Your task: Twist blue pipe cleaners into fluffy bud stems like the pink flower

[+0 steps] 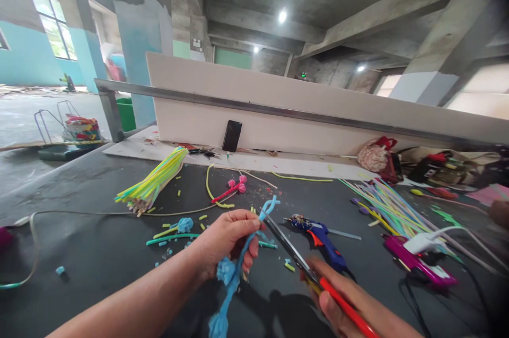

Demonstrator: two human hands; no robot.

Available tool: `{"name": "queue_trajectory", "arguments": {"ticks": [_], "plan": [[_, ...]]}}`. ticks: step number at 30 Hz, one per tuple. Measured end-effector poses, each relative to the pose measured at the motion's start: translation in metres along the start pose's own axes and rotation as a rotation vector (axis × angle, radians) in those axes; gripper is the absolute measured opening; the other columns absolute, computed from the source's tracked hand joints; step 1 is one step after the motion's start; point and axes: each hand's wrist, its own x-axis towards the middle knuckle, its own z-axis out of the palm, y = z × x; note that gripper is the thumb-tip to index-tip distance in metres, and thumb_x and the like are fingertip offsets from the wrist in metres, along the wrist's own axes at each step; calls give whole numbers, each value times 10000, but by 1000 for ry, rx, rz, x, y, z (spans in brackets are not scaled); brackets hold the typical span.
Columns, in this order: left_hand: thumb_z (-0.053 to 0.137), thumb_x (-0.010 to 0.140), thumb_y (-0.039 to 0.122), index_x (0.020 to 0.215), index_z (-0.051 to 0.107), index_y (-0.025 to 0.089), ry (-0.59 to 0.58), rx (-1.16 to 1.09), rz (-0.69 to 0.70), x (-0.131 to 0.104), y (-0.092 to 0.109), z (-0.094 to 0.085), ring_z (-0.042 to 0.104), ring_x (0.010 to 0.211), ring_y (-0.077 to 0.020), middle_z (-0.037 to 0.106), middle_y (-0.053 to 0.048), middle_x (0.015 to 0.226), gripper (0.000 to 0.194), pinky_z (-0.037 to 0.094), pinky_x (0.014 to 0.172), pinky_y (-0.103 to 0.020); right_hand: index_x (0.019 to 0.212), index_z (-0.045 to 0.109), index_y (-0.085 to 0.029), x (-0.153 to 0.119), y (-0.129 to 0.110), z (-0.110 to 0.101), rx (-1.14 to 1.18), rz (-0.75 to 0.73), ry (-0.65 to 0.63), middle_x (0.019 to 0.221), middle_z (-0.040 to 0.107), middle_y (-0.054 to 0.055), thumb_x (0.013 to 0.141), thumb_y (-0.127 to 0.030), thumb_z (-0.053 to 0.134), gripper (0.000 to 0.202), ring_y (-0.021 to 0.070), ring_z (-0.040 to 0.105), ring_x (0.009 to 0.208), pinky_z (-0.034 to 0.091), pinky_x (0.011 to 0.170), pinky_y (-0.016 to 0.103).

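Observation:
My left hand (234, 237) pinches a light blue fuzzy stem (243, 258) with blue pompom-like tufts hanging below the palm. The stem's looped tip (270, 205) sticks up past my thumb. In my right hand (332, 293) are scissors (288, 245) with a red handle, their metal blades pointing up and left. The blade tips lie right beside the blue stem, near my left fingertips. Whether they touch it is hard to tell.
A blue glue gun (326, 245) lies right of the scissors. Yellow-green stems (157, 181) are bundled at left, pastel stems (393, 205) at right near a purple power strip (417, 263). A black phone (232, 136) leans on the white board (191, 120). A cable crosses the left side.

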Motion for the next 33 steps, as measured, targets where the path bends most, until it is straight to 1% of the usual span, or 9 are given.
{"name": "queue_trajectory", "arguments": {"ticks": [4,7,15,19,24,26,29,31,33], "plan": [[615,763,387,807,594,146,-57,32,-17,0,-4,2,495,323,-78,580,17,484,246,407,324,-158,857,487,-226,7,-3,4,-124,-59,-57,573,313,-59,766,-777,269,600,111,269,475,225,433,265],[608,771,377,800,604,142,-57,21,-26,0,-5,1,498,325,-79,581,17,489,236,408,318,-158,840,475,-221,8,-7,5,-135,-74,-59,581,316,-59,784,-759,267,579,114,273,492,226,446,260],[607,753,336,786,634,139,-69,56,-79,1,-7,0,470,297,-75,566,27,461,201,389,295,-160,1101,489,-205,10,-15,1,-41,-45,-196,605,295,-61,818,-710,313,605,123,269,521,225,463,261],[608,738,303,755,637,143,-57,56,-100,2,-5,-2,464,295,-73,555,35,450,163,388,294,-159,1034,516,-215,14,-13,6,-76,-35,-170,602,281,-62,816,-712,304,582,119,259,516,214,465,253],[603,746,320,768,634,129,-37,31,-122,6,-5,-7,452,292,-70,534,42,447,194,390,297,-165,833,538,-210,17,-15,19,-40,7,-32,610,278,-55,768,-737,375,555,116,261,523,213,467,244],[607,752,323,789,637,124,-37,46,-108,7,-6,-9,455,301,-65,534,42,458,204,388,307,-159,795,544,-216,17,-15,19,-16,38,28,594,335,-51,776,-714,398,519,117,308,505,257,463,238],[620,766,329,817,632,127,-47,25,-106,7,-3,-10,465,324,-59,550,35,493,209,390,325,-152,904,571,-235,25,-7,9,-104,107,129,647,526,-11,858,-618,322,460,157,486,547,381,511,257],[623,783,334,840,629,127,-61,-9,-104,6,0,-10,480,353,-57,565,26,530,215,411,354,-153,984,572,-226,36,4,-2,-300,188,62,713,624,18,820,-564,445,396,191,582,614,440,567,283],[622,798,319,870,629,121,-77,-41,-100,4,4,-9,502,396,-58,576,12,574,211,439,394,-159,1113,547,-195,49,15,-11,-396,270,108,763,678,63,793,-488,531,434,237,626,664,457,603,326]]}}
